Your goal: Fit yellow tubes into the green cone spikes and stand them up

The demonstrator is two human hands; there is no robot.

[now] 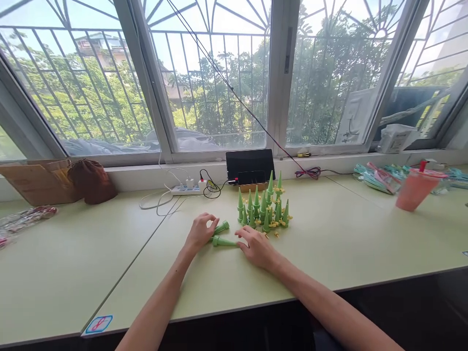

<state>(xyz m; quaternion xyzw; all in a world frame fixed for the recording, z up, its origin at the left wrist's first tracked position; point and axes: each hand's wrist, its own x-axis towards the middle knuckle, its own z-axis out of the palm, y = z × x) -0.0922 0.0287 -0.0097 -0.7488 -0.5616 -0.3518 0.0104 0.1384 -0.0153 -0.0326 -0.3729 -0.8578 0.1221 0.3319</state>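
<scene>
Two green plastic cones with wide collars, like plant watering spikes, lie on the table in front of me. The fingers of my left hand (199, 233) curl closed around the farther spike (222, 226), partly hiding it. My right hand (257, 246) pinches the narrow tip of the nearer spike (224, 242) between thumb and finger; its collar points left. Just beyond my right hand stands a cluster of upright green spikes (257, 207), several with small yellow valves. A loose yellow valve (277, 235) rests on the tabletop beside the cluster.
Behind the cluster, a dark tablet (250, 165) leans near the window. A power strip (192, 188) with cables sits left of it. A red cup (419, 189) and plastic packets (375, 176) are on the right; a cardboard box (40, 183) and brown bag (93, 181) stand far left.
</scene>
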